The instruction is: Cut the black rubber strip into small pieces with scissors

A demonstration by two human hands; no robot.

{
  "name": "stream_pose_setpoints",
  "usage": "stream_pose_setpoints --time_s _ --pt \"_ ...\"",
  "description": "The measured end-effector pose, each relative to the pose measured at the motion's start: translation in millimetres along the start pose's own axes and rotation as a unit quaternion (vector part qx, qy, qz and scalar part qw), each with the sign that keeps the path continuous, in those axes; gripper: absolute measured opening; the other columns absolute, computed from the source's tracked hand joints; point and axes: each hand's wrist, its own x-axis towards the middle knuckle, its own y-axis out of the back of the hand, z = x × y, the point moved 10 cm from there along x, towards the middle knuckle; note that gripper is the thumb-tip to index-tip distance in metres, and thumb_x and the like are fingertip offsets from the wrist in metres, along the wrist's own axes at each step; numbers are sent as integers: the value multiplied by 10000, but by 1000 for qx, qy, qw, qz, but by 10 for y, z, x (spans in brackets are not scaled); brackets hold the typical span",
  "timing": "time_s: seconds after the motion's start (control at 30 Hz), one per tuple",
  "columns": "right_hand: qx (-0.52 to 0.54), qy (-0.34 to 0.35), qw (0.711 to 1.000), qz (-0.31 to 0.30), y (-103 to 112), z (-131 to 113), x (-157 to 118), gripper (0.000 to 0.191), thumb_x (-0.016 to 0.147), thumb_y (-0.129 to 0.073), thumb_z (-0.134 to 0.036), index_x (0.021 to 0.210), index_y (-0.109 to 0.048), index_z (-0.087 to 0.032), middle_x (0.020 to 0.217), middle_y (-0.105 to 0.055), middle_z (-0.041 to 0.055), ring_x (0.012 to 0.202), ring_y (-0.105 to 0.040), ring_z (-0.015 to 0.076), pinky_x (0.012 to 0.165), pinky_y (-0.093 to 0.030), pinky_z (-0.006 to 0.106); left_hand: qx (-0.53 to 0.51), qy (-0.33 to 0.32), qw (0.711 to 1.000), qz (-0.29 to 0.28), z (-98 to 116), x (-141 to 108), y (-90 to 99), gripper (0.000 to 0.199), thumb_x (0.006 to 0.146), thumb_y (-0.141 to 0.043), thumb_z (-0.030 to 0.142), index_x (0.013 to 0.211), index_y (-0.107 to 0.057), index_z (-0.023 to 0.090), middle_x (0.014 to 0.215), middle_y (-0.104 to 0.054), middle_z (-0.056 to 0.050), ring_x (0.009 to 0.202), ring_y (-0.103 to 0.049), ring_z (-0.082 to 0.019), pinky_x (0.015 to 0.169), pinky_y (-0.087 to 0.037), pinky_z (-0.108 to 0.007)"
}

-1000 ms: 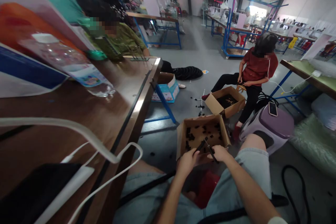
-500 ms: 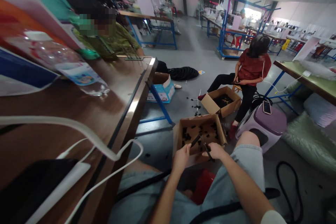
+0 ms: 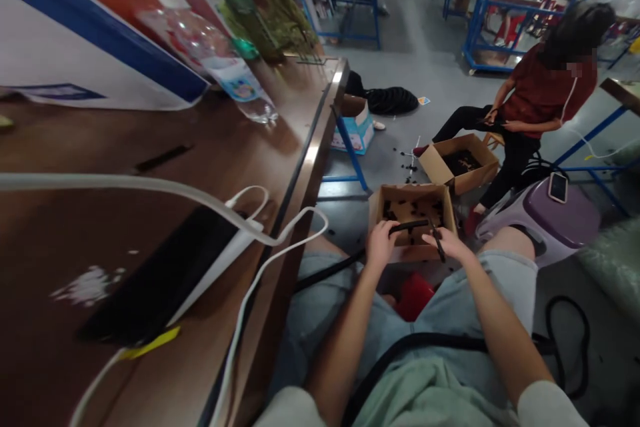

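Observation:
My left hand is closed around a long black cord, whose end sticks out to the right. The rest of the cord runs back over my thigh and lap. My right hand grips dark scissors, their blades pointing up close by the cord's end. Both hands are over the near side of an open cardboard box. Small black pieces lie scattered on its bottom. Whether the blades touch the cord is too small to tell.
To my left a brown table carries a plastic bottle, a black device and white cables. A co-worker in a red top sits ahead right beside a second cardboard box. A purple stool bearing a phone stands at right.
The view has tilted down and turned left. In my left hand the cord's end has swung from slanting upward to nearly level. The scissors remain in my right hand.

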Motion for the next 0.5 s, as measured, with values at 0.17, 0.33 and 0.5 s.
stream_pose_setpoints --time_s 0.17,0.33,0.5 --pt "-163 39 985 36 185 -39 -71 398 811 -775 -546 760 -633 -177 835 -634 41 771 -586 191 704 -440 270 7 17 999 37 -40 -18 84 212 926 -618 95 1081 -718 200 1115 -711 -82 1061 -675 -235 952 -511 -336" --pt "-305 -20 950 59 380 82 -159 347 757 -869 -411 904 -702 -145 1166 -651 136 894 -652 210 808 -483 291 16 28 998 50 -99 -12 158 292 968 -577 134 1207 -726 214 1143 -702 -88 1058 -674 -224 951 -503 -311" --pt "-378 -30 923 74 465 69 -208 336 819 -804 -268 1126 -731 -153 1436 -567 163 1067 -667 265 930 -494 334 64 29 997 20 -82 0 140 310 978 -589 175 1236 -750 235 1120 -699 -85 1015 -671 -222 938 -489 -316"
